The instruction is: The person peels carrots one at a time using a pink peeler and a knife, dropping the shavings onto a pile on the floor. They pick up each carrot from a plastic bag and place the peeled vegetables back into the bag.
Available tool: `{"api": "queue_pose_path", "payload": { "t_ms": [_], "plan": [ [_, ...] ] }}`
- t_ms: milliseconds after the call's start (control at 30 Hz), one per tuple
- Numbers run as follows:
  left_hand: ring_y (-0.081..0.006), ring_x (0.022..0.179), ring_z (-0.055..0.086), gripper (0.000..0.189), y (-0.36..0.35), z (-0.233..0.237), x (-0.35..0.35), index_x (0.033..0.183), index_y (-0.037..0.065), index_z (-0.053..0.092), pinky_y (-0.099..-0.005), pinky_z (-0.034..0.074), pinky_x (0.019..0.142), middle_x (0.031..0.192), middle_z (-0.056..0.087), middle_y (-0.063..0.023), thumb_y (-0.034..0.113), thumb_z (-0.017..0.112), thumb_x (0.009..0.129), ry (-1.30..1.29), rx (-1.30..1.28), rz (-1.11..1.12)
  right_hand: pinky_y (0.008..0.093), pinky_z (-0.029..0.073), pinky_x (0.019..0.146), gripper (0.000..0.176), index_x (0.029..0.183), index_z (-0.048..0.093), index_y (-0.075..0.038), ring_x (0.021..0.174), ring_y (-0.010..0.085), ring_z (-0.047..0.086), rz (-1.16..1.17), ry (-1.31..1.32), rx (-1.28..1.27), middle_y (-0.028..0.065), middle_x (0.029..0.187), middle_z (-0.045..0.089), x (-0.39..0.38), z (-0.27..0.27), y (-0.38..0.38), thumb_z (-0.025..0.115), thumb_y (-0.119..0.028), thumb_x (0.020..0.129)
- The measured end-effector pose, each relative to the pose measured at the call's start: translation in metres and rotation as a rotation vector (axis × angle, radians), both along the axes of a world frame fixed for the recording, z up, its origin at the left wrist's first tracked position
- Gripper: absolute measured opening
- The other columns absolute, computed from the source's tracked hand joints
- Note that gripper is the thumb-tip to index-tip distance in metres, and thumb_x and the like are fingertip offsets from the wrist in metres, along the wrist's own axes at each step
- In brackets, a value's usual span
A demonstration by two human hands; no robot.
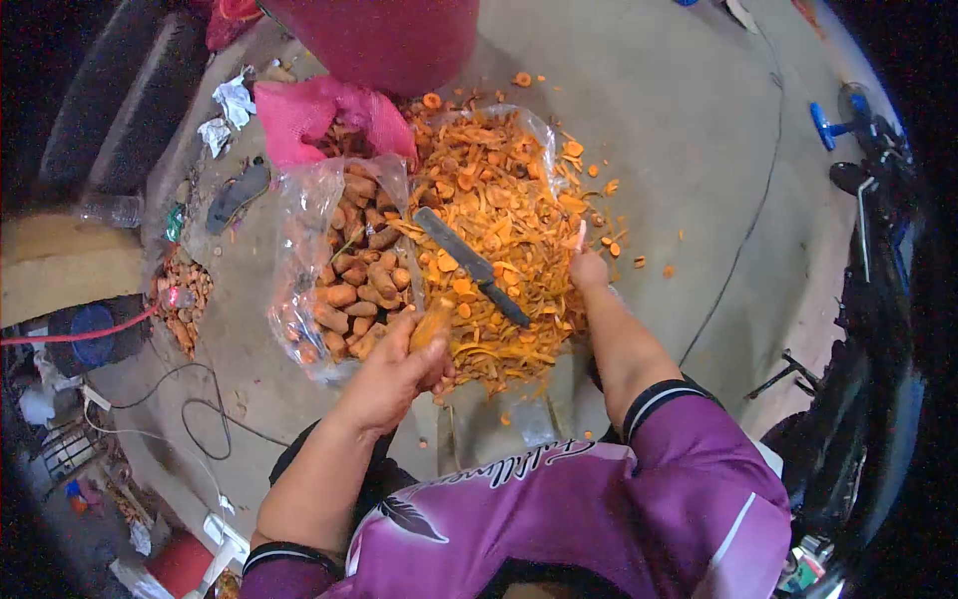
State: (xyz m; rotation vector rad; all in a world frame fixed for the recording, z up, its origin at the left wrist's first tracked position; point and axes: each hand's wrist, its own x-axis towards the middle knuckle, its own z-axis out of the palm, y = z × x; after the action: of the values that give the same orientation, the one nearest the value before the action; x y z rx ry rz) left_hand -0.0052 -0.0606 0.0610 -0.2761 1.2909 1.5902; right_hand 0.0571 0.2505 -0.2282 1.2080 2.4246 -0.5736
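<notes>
My left hand (407, 361) is closed around a carrot (432, 325), its orange flesh showing at the top. My right hand (589, 269), also closed, grips a slim pale object (582, 236) whose kind I cannot make out. Between the hands spreads a heap of orange peelings and round slices (499, 190) on a clear plastic sheet. On that heap lies a broad-bladed knife (469, 262) with a dark handle, touched by neither hand. Just beyond my left hand, unpeeled carrots (356, 285) fill a clear plastic bag (299, 215).
A pink mesh sack (299, 115) and a large dark-red tub (384, 40) stand behind the heap. At left are a sandal (238, 197), crumpled paper (234, 100) and small root pieces (185, 295). A cable (763, 205) crosses the floor at right, near a black bike-like machine (878, 190).
</notes>
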Motion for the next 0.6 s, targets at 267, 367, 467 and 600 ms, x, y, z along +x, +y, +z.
{"api": "queue_pose_path", "payload": {
  "t_ms": [267, 367, 467, 600],
  "plan": [
    [-0.0114, 0.067, 0.049, 0.036, 0.010, 0.025, 0.021, 0.106, 0.004, 0.040, -0.0263, 0.044, 0.061, 0.078, 0.047, -0.0018, 0.014, 0.057, 0.076, 0.211, 0.094, 0.150, 0.0384, 0.044, 0.064, 0.043, 0.116, 0.043, -0.013, 0.075, 0.0314, 0.055, 0.879, -0.154, -0.050, 0.0181, 0.082, 0.057, -0.035, 0.162, -0.052, 0.051, -0.025, 0.076],
    [-0.0145, 0.074, 0.051, 0.034, 0.017, 0.028, 0.031, 0.106, 0.009, 0.041, -0.0284, 0.044, 0.062, 0.088, 0.050, -0.0038, 0.015, 0.056, 0.076, 0.175, 0.013, 0.209, 0.0331, 0.044, 0.061, 0.035, 0.091, 0.059, -0.010, 0.070, 0.0282, 0.056, 0.627, 0.098, -0.236, 0.0144, 0.072, 0.058, -0.019, 0.246, -0.081, 0.064, -0.033, 0.065],
    [-0.0150, 0.071, 0.052, 0.027, 0.021, 0.007, 0.036, 0.100, 0.010, 0.044, -0.0271, 0.044, 0.062, 0.078, 0.051, -0.0022, 0.013, 0.056, 0.076, 0.231, -0.024, 0.218, 0.0282, 0.044, 0.060, 0.029, 0.082, 0.060, -0.008, 0.068, 0.0209, 0.057, 0.667, 0.306, -0.337, 0.0111, 0.070, 0.059, 0.010, 0.312, -0.092, 0.067, -0.027, 0.062],
    [-0.0166, 0.063, 0.054, 0.016, 0.033, 0.020, 0.048, 0.091, 0.006, 0.047, -0.0276, 0.045, 0.057, 0.072, 0.053, -0.0055, 0.011, 0.053, 0.078, 0.052, 0.083, 0.309, 0.0245, 0.044, 0.061, 0.025, 0.084, 0.058, -0.004, 0.067, 0.0115, 0.055, 0.590, 0.484, -0.678, 0.0066, 0.072, 0.059, 0.030, 0.332, -0.094, 0.065, -0.018, 0.064]
  ]
}}
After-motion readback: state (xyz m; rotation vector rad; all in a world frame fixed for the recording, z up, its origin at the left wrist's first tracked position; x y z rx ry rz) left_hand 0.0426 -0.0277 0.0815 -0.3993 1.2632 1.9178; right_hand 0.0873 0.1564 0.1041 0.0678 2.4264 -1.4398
